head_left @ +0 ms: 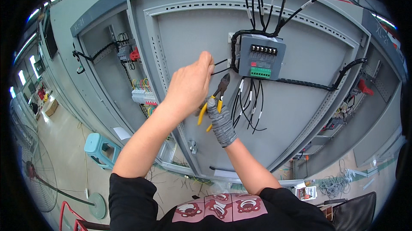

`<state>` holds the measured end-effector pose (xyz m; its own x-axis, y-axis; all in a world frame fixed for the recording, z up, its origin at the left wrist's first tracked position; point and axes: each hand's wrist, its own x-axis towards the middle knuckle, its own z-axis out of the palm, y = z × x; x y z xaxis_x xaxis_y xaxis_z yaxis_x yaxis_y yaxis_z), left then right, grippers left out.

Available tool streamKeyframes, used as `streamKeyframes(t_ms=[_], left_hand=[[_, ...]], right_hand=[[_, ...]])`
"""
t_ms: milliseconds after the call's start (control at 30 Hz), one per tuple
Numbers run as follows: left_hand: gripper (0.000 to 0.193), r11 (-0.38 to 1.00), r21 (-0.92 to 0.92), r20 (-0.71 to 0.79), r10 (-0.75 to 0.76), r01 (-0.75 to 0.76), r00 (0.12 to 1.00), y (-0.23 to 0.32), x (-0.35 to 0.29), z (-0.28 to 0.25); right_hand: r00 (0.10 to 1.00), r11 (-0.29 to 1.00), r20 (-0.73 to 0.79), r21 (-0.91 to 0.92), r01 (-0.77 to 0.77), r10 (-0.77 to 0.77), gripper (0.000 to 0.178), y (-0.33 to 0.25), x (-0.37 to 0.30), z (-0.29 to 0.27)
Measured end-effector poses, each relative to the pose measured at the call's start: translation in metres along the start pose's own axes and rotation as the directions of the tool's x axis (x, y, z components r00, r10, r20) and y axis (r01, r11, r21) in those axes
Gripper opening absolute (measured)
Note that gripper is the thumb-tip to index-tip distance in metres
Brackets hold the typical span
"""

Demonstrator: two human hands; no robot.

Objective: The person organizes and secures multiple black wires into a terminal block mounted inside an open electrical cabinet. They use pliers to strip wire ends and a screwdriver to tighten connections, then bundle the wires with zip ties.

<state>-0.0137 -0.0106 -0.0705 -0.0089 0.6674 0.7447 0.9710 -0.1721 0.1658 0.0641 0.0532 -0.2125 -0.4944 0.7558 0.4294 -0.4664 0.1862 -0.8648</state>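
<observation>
My left hand (187,84), bare and closed, pinches thin black wires (221,71) that come out of the black-wrapped harness (233,50). In its grey knitted glove, my right hand (221,124) grips diagonal cutters (223,86) with yellow handles. Their dark jaws point up, just below the wires and apart from them. Right of both hands, a grey box-shaped module (277,57) is fixed to the cabinet door panel. A green terminal block (260,73) sits at its lower edge. Several loose black wires (249,102) with white sleeves hang beneath it, and more black wires (281,5) fan out above.
The grey door panel (189,29) has a perforated frame. Open cabinets with wired breakers (139,95) stand at left and right. A blue stool (103,149) and a floor fan (98,205) are on the left. Tangled wire (334,184) and scraps lie on the floor.
</observation>
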Motion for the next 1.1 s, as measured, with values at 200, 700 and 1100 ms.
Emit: streamKeyframes(t_ms=[200, 700, 1100], left_hand=[[0.009, 0.996, -0.019, -0.079, 0.083, -0.084, 0.993, 0.003, -0.002, 0.002], [0.009, 0.991, -0.027, -0.105, 0.124, -0.128, 0.987, -0.001, 0.003, -0.005], [0.009, 0.990, -0.010, -0.124, 0.136, -0.139, 0.983, -0.002, 0.002, -0.002]], right_hand=[[0.993, 0.989, 0.000, 0.089, -0.118, 0.118, 0.031, -0.011, 0.001, -0.005], [0.987, 0.985, 0.044, 0.066, -0.158, 0.155, 0.032, -0.012, 0.005, -0.005], [0.979, 0.980, -0.032, 0.022, -0.199, 0.200, 0.039, -0.028, 0.010, -0.003]])
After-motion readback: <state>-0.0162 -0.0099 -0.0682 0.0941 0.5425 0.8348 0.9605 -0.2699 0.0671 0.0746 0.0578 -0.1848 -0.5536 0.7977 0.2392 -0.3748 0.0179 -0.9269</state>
